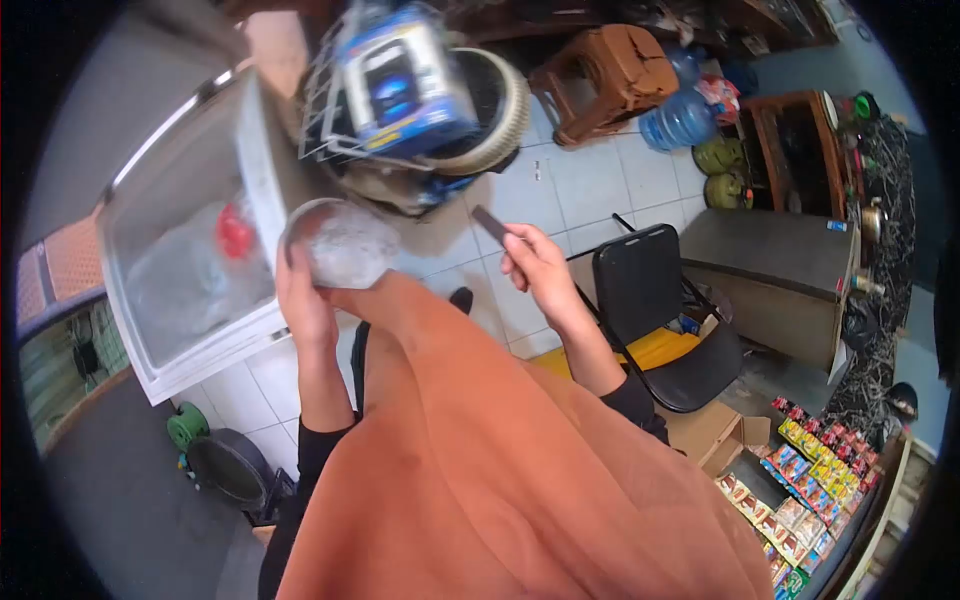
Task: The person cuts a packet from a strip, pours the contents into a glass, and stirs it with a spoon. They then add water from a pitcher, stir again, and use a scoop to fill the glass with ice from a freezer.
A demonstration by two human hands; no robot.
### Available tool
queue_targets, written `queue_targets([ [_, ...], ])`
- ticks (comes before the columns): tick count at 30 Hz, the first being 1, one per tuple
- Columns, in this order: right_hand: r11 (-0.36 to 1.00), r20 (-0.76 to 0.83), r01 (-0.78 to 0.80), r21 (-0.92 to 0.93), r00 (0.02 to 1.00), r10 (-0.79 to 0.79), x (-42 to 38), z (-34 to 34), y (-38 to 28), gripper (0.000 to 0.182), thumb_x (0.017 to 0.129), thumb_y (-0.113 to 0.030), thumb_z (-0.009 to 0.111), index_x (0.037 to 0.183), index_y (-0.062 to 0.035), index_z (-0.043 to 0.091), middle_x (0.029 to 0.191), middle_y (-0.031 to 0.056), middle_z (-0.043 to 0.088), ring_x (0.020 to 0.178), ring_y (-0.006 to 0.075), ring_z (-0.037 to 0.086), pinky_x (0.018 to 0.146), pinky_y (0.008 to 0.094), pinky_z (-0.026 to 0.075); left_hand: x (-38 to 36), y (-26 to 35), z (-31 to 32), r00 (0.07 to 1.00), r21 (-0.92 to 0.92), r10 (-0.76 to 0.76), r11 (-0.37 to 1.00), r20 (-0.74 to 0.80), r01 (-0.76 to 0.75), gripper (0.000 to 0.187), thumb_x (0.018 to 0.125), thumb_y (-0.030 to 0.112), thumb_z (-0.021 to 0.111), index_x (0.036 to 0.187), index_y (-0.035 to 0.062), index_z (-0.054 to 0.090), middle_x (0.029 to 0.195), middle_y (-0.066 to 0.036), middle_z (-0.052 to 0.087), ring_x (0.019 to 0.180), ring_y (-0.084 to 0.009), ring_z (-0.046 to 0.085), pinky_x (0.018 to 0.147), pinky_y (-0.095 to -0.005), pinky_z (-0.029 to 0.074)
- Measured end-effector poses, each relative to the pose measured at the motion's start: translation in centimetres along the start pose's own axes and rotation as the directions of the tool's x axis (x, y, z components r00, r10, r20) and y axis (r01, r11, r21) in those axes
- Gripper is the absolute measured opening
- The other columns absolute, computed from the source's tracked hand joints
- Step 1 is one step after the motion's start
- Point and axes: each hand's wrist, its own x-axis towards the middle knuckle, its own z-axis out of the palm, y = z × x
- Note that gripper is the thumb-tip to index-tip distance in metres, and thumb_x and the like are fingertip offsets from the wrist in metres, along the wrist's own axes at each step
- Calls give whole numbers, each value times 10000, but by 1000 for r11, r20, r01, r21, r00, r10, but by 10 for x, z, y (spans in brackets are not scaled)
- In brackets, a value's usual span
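Observation:
My left hand [308, 300] grips a round, shallow bowl [298, 222] at its near left side, level with the freezer's edge. A clear, whitish lump that looks like ice [348, 246] fills the bowl and rises over its rim. My right hand [543, 268] is closed around the lower end of a short, dark, flat bar [489, 225], which points up and to the left. Just left of the bowl stands an open chest freezer [262, 190], frosty inside, with a red object [235, 232] and cloudy plastic-like bags [180, 270] in it.
A boxed item [405, 85] sits by a wire rack ahead. Further back are a brown plastic stool [610, 80], blue water jugs [680, 122] and green gas cylinders [725, 190]. To the right stand a black folding chair [645, 280] and rows of sachets [815, 470].

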Motion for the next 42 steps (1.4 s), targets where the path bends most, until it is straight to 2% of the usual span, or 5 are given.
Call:
queue_targets([
  [7, 988, -358, 22, 153, 933, 35, -19, -117, 6, 298, 870, -223, 430, 1094, -26, 434, 639, -14, 455, 484, 41, 364, 441, 180, 297, -12, -17, 147, 913, -3, -275, 957, 300, 290, 391, 872, 249, 417, 1212, 70, 347, 1083, -53, 478, 949, -132, 488, 770, -271, 425],
  [26, 828, -355, 249, 503, 933, -65, 268, -352, -162, 316, 828, -122, 480, 1127, -22, 461, 922, 33, 576, 645, 78, 507, 540, 189, 387, 148, -54, 460, 854, -260, -396, 833, 337, 488, 284, 856, 215, 442, 1066, 24, 450, 1002, -80, 552, 920, -191, 543, 775, -330, 443],
  [33, 791, -620, 469, -394, 499, -605, 494, -556, -280, 295, 758, -199, 574, 986, -12, 572, 749, 93, 613, 649, 156, 572, 588, 245, 438, 186, -56, 509, 911, -284, -371, 867, 181, 409, 337, 846, 239, 444, 1102, 20, 445, 1056, -74, 529, 979, -197, 506, 845, -354, 396],
  [35, 414, -391, -36, -910, 411, -824, 505, -556, -331, 314, 748, -281, 564, 1018, -123, 589, 859, 131, 619, 764, 257, 595, 684, 355, 450, 191, -61, 537, 940, -319, -336, 885, 64, 338, 349, 849, 242, 439, 1121, 25, 432, 1063, -76, 525, 984, -199, 505, 853, -350, 394],
  [42, 303, -250, 30, -952, 493, -834, 530, -563, -372, 254, 726, -264, 587, 934, -123, 625, 903, 145, 604, 885, 273, 562, 754, 355, 417, 263, -72, 682, 958, 297, -65, 955, 278, -22, 223, 806, 108, 428, 1021, 74, 474, 927, -14, 499, 868, -95, 457, 761, -216, 356],
])
